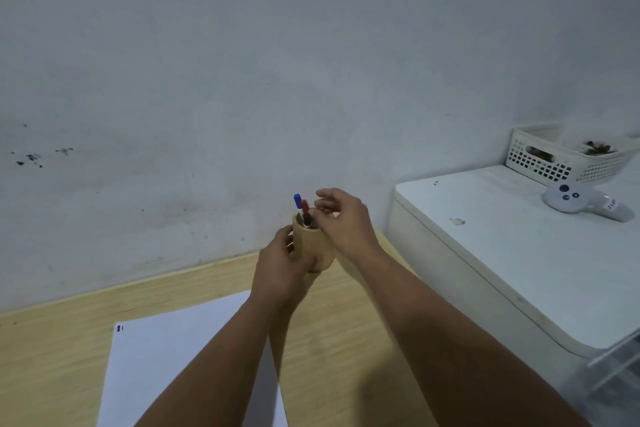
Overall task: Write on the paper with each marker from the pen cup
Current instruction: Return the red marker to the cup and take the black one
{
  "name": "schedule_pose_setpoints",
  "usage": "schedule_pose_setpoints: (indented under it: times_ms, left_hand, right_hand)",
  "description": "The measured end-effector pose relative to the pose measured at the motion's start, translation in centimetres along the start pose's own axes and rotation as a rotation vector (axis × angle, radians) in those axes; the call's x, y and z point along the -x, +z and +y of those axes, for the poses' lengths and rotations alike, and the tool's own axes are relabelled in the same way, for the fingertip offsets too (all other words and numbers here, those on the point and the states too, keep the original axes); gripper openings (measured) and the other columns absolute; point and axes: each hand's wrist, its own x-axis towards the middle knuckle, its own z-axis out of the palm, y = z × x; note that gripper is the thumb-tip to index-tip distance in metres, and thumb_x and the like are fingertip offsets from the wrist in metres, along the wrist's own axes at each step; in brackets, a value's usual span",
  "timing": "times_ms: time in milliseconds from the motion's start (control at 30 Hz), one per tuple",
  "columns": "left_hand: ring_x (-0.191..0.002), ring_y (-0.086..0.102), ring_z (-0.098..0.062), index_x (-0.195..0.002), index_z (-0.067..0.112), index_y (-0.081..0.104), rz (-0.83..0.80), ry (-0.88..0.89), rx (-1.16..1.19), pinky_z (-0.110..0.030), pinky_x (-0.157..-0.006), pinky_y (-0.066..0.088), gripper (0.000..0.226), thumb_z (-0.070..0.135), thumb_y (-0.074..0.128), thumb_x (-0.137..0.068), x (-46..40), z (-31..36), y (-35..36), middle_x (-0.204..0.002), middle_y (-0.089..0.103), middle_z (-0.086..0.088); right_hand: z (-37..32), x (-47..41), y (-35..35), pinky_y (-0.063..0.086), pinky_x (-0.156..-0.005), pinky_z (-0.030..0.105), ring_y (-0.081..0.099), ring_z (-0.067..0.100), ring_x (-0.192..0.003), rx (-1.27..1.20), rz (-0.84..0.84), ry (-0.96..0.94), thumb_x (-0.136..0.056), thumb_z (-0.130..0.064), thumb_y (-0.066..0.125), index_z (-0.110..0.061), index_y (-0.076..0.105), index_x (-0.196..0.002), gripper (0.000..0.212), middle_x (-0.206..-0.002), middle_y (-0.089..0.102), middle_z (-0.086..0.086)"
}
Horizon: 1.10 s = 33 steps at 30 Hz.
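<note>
I see my left hand (282, 265) wrapped around the lower side of the cup (313, 246), gripping it and holding it tilted a little, its mouth toward the wall (242, 62); whether the cup's base touches the table (52, 357) I cannot tell, since the hand covers it. My right hand (341, 218) sits at the cup's rim from the right, fingers (325, 206) loosely curled and partly spread over the mouth; I cannot tell whether they pinch anything, as the fingertips hide the spot. Three markers stand in the cup: a blue marker (297, 201) rising highest at the left, a red marker (304, 207) just beside it, and a black marker (307, 219) lower, barely clear of the rim; the right fingertips are just beside the red and black ones. The paper (156, 357) lies flat on the wooden table, near me and to the left, under my left forearm; small blue and red marks (120, 328) show at its far left corner. To the right stands a white cabinet (485, 253), its side close to the table edge; on top of it a white basket (561, 156) sits against the wall with something brown inside, and a white controller (581, 206) lies in front of the basket.
</note>
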Motion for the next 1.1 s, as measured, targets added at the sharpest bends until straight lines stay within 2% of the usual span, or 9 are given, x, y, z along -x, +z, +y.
schedule_pose_setpoints:
  times_ms: [167, 367, 467, 567, 633, 733, 800, 900, 1100]
  left_hand:
    - [-0.101, 0.071, -0.01, -0.137, 0.024, 0.06, 0.034, 0.008, -0.023, -0.02, -0.078, 0.052, 0.05, 0.026, 0.077, -0.09, 0.1, 0.0, 0.0, -0.106, 0.068, 0.017]
    - [-0.099, 0.071, -0.013, -0.137, 0.023, 0.059, 0.028, -0.008, -0.043, -0.023, -0.078, 0.055, 0.046, 0.036, 0.072, -0.095, 0.2, 0.6, 0.0, -0.106, 0.066, 0.016]
    - [-0.104, 0.071, -0.014, -0.137, 0.025, 0.054, -0.06, -0.04, -0.045, -0.018, -0.072, 0.053, 0.056, 0.017, 0.078, -0.088, 0.2, 1.7, -0.7, -0.108, 0.063, 0.017]
    - [-0.124, 0.061, -0.024, -0.153, 0.018, 0.042, -0.072, -0.025, -0.174, -0.035, -0.094, 0.051, 0.078, 0.019, 0.08, -0.085, 0.6, 3.0, -2.6, -0.136, 0.06, -0.001]
    - [-0.13, 0.06, -0.03, -0.151, 0.017, 0.045, -0.012, -0.02, -0.229, -0.04, -0.103, 0.05, 0.065, 0.026, 0.073, -0.092, 1.2, 3.7, -4.6, -0.148, 0.056, -0.012]
    - [-0.12, 0.064, -0.028, -0.12, 0.016, 0.061, 0.065, -0.022, -0.18, -0.038, -0.097, 0.049, 0.029, 0.037, 0.06, -0.101, 2.5, 5.2, -8.5, -0.127, 0.066, -0.007]
    - [-0.106, 0.067, -0.029, -0.1, 0.013, 0.06, 0.114, -0.033, -0.075, -0.051, -0.095, 0.056, 0.047, 0.058, 0.05, -0.098, 3.6, 6.4, -11.6, -0.106, 0.069, -0.005]
    - [-0.092, 0.07, -0.031, -0.101, 0.004, 0.064, 0.151, -0.023, -0.011, -0.055, -0.088, 0.06, 0.073, 0.074, 0.045, -0.094, 6.2, 8.0, -16.0, -0.095, 0.07, -0.007]
    - [-0.072, 0.057, -0.02, -0.083, 0.003, 0.061, 0.037, 0.038, -0.145, -0.043, -0.076, 0.06, 0.05, 0.047, 0.053, -0.105, 10.6, 7.4, -22.6, -0.079, 0.056, -0.004]
  right_hand:
    - [-0.4, 1.7, 0.7, 0.055, -0.096, 0.051, 0.068, 0.016, -0.099, 0.245, 0.044, -0.26, -0.089, -0.044, 0.067, -0.028, 0.077, -0.107, 0.027, -0.102, 0.072, -0.011]
    - [-1.0, 1.4, 1.0, 0.046, -0.103, 0.048, 0.064, 0.019, -0.109, 0.492, -0.07, -0.142, -0.098, -0.048, 0.069, -0.03, 0.081, -0.12, 0.03, -0.113, 0.071, -0.006]
    - [-1.9, 1.2, 0.8, 0.052, -0.104, 0.051, 0.066, 0.017, -0.108, 0.341, -0.004, -0.119, -0.096, -0.039, 0.075, -0.026, 0.081, -0.114, 0.023, -0.111, 0.07, -0.01]
    - [-4.2, 1.0, -0.2, 0.059, -0.096, 0.042, 0.072, 0.013, -0.101, 0.111, 0.127, -0.154, -0.097, -0.031, 0.075, -0.025, 0.077, -0.109, 0.014, -0.101, 0.075, -0.013]
    - [-6.5, 0.7, -0.7, 0.06, -0.085, 0.032, 0.076, 0.015, -0.092, -0.086, 0.205, -0.182, -0.101, -0.024, 0.07, -0.024, 0.073, -0.11, 0.009, -0.096, 0.079, -0.005]
    - [-9.7, 1.4, -0.6, 0.055, -0.076, 0.02, 0.069, 0.015, -0.082, -0.206, 0.247, -0.221, -0.109, -0.02, 0.059, -0.021, 0.072, -0.127, 0.022, -0.092, 0.074, -0.006]
    - [-11.2, 2.8, 0.5, 0.054, -0.074, 0.019, 0.065, 0.011, -0.08, -0.183, 0.136, -0.194, -0.11, -0.018, 0.057, -0.019, 0.072, -0.134, 0.029, -0.096, 0.069, -0.01]
    - [-12.2, 6.1, 3.1, 0.049, -0.06, 0.012, 0.068, 0.004, -0.067, -0.147, -0.175, -0.111, -0.103, -0.013, 0.069, -0.012, 0.076, -0.128, 0.026, -0.094, 0.071, -0.001]
    - [-14.0, 11.4, 8.2, 0.054, -0.066, 0.021, 0.072, 0.0, -0.067, -0.156, -0.417, -0.088, -0.095, -0.017, 0.079, -0.014, 0.082, -0.105, 0.01, -0.086, 0.078, -0.007]
